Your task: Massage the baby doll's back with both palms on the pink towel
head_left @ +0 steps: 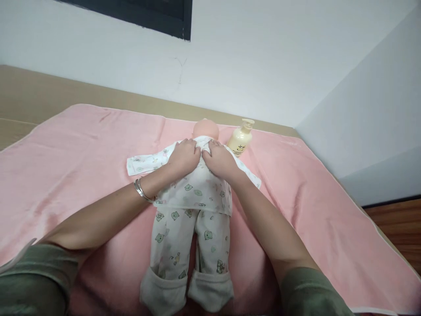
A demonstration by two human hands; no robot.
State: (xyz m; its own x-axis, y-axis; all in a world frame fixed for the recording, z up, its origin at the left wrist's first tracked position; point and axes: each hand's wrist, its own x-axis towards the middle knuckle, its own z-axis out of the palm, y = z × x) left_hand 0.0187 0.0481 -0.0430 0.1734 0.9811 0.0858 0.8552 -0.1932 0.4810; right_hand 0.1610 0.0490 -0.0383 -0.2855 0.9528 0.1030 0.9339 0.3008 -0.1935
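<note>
A baby doll lies stretched out in a white long-sleeved shirt (197, 191) printed with small green animals. Matching trousers (176, 235) cover its legs, with thick turned-up cuffs. Beyond the collar shows the doll's smooth, bald head (205, 129); no face is visible. My left hand (186, 157) rests on the shirt's upper part at the left shoulder, fingers curled over the cloth. At the other shoulder, my right hand (219, 159) grips the shirt near the neckline. Both thumbs nearly meet at the middle, where the fabric is bunched. The fingertips are partly hidden.
A cream pump bottle (241, 138) stands to the right of the doll's head. Beneath everything spreads a pink sheet (82, 153) with some creases. Behind it run a wooden ledge (131, 97) and a white wall (250, 61); a dark frame (158, 15) is above.
</note>
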